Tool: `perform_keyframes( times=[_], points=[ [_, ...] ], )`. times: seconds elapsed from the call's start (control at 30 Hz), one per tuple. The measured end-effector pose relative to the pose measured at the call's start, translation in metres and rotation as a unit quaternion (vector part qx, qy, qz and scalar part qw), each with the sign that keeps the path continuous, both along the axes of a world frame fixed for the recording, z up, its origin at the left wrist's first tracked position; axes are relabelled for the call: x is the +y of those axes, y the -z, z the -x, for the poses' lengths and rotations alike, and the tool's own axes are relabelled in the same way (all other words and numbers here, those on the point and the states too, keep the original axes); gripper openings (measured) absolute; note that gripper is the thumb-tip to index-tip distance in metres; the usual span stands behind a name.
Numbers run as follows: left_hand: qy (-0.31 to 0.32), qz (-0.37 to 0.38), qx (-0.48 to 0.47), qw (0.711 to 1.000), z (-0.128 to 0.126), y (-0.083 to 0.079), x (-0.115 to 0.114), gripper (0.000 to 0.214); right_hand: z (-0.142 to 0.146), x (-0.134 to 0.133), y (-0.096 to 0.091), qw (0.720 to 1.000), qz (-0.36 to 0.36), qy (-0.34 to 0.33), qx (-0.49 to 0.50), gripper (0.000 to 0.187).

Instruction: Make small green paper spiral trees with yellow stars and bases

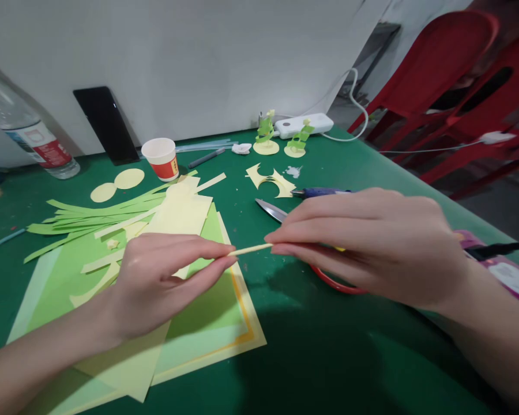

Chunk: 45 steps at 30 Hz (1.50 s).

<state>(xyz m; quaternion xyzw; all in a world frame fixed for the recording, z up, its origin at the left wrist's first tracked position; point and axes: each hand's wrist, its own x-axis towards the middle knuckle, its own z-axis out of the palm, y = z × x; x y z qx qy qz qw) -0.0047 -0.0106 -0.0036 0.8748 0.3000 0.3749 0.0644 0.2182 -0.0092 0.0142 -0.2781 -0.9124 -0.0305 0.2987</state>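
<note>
Between my two hands stretches a thin, pale yellow rolled paper stick (253, 249), held almost level above the table. My left hand (168, 276) pinches one end between thumb and fingertips, over the stacked paper. At the other end, my right hand (363, 242) grips with thumb and fingers, and hides part of a pair of scissors (271, 210) lying below it. Under my left hand are green and yellow paper sheets (203, 323), with cut green strips (104, 210) fanned out behind and yellow scraps (181, 204) on top.
Behind stand a paper cup (160, 158), a phone (106, 124) against the wall and a water bottle (30, 132). Two small paper plants (266, 138) and a power strip (305, 125) are at the back right. A glue gun (322, 192) lies behind my right hand; red chairs (432, 63) stand beyond.
</note>
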Motion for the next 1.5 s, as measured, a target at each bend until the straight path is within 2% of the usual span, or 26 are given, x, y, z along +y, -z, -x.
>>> perform_keyframes(
  times=[0.07, 0.17, 0.23, 0.33, 0.47, 0.6, 0.9, 1.03, 1.17, 1.37, 1.5],
  points=[
    [-0.002, -0.01, -0.003, 1.0, 0.001, -0.001, -0.001, 0.007, -0.001, -0.001, 0.0, 0.998, -0.059, 0.02, -0.026, 0.016],
    [-0.009, -0.047, 0.002, 0.999, 0.001, -0.003, -0.002, 0.006, -0.003, -0.001, -0.001, 0.997, -0.05, 0.04, -0.046, 0.025],
    [-0.007, -0.089, 0.005, 0.996, 0.001, -0.004, -0.002, 0.004, -0.003, 0.001, -0.003, 0.999, 0.016, 0.032, -0.038, 0.03],
    [-0.009, -0.131, 0.026, 0.991, 0.001, -0.006, -0.003, 0.002, -0.004, 0.003, -0.007, 0.984, 0.176, 0.017, 0.002, 0.032],
    [-0.013, -0.153, 0.032, 0.988, 0.003, -0.005, -0.002, 0.006, -0.004, 0.004, -0.011, 0.937, 0.343, 0.039, 0.049, 0.038],
    [0.008, -0.169, 0.065, 0.983, 0.005, -0.005, 0.0, 0.007, -0.004, 0.004, -0.013, 0.885, 0.458, 0.06, 0.061, 0.042],
    [-0.025, -0.162, 0.074, 0.984, 0.003, -0.01, 0.0, 0.008, -0.003, 0.002, -0.016, 0.839, 0.52, 0.071, 0.145, 0.027],
    [-0.003, -0.174, 0.106, 0.979, 0.003, -0.008, 0.003, 0.02, -0.002, 0.0, -0.018, 0.828, 0.526, 0.086, 0.176, 0.022],
    [0.005, -0.22, 0.111, 0.969, 0.004, -0.009, 0.005, 0.016, -0.002, -0.001, -0.018, 0.815, 0.54, 0.084, 0.192, 0.02],
    [0.04, -0.279, 0.172, 0.944, 0.005, -0.01, 0.009, 0.023, -0.002, 0.001, -0.017, 0.777, 0.6, 0.076, 0.175, 0.022],
    [0.036, -0.222, 0.147, 0.963, 0.005, -0.006, 0.008, 0.024, -0.003, 0.003, -0.017, 0.764, 0.618, 0.079, 0.166, 0.019]
  ],
)
